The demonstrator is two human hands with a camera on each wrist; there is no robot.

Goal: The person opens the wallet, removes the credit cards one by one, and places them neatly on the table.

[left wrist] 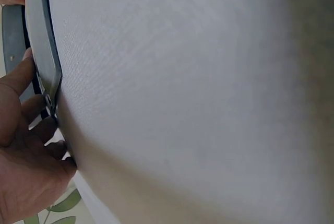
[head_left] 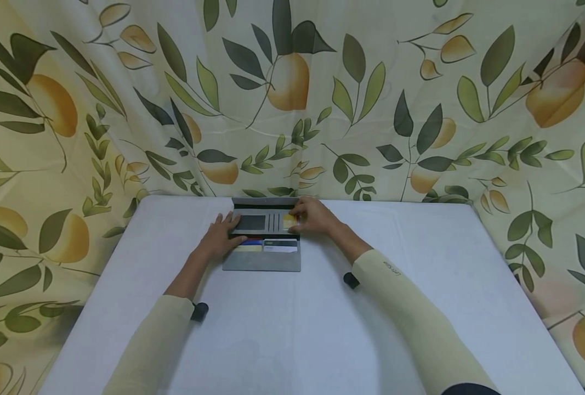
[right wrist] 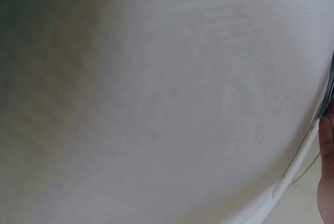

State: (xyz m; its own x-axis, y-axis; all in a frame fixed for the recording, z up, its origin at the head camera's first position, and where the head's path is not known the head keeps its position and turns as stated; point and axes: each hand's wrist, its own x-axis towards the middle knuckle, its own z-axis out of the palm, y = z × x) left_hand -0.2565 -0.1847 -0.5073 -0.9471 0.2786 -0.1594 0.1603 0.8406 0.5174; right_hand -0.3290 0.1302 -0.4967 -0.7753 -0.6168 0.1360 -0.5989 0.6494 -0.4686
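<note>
An unfolded grey wallet [head_left: 261, 264] lies at the far side of the table, with a dark window [head_left: 250, 222] and card slots on its upper panel. My left hand [head_left: 215, 236] holds its left side, thumb near the fold and fingers at the edge. At the right of the upper panel, my right hand [head_left: 317, 216] pinches a yellow card [head_left: 288, 221] by the slots. Several cards, among them a white-and-dark one [head_left: 280, 248], sit in the lower panel's pockets. The left wrist view shows the thumb and fingers of my left hand [left wrist: 31, 156] at the wallet's edge.
A white cloth covers the table [head_left: 292, 329]. Behind it hangs a curtain [head_left: 361, 82] printed with leaves and fruit, close to the wallet's far edge. The right wrist view shows mostly white cloth, with my right hand [right wrist: 326, 166] at its right border.
</note>
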